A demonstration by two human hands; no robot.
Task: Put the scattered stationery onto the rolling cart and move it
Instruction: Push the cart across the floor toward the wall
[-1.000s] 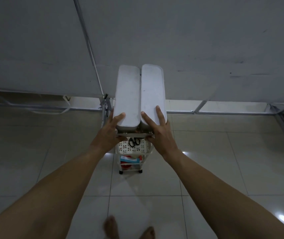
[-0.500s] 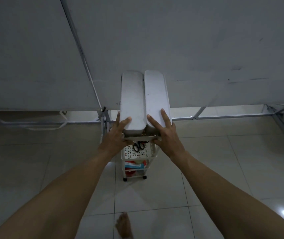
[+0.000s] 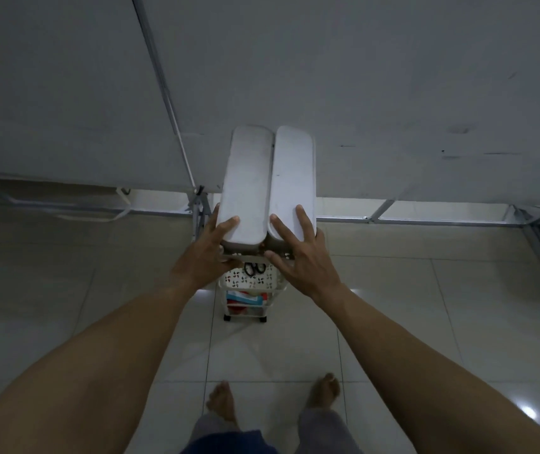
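Note:
A narrow white rolling cart [image 3: 251, 283] stands on the tiled floor straight ahead of me. Two long white panels [image 3: 249, 185] lie side by side on its top. My left hand [image 3: 204, 255] grips the near end of the left panel, thumb on top. My right hand [image 3: 303, 253] holds the near end of the right panel, fingers spread over it and thumb beneath. Black scissors [image 3: 255, 268] lie in the patterned basket tier just below my hands. Red and blue items [image 3: 245, 299] fill the lowest tier above the black wheels [image 3: 263, 319].
Large white folding tables [image 3: 393, 93] span the view beyond the cart, and their metal legs [image 3: 537, 244] reach the floor at right and at left of the cart. My bare feet [image 3: 221, 401] stand on the glossy tiles behind the cart.
Both hands have kept their hold on the cart's top. I have stepped forward behind the cart, and both feet are now in view where one showed before.

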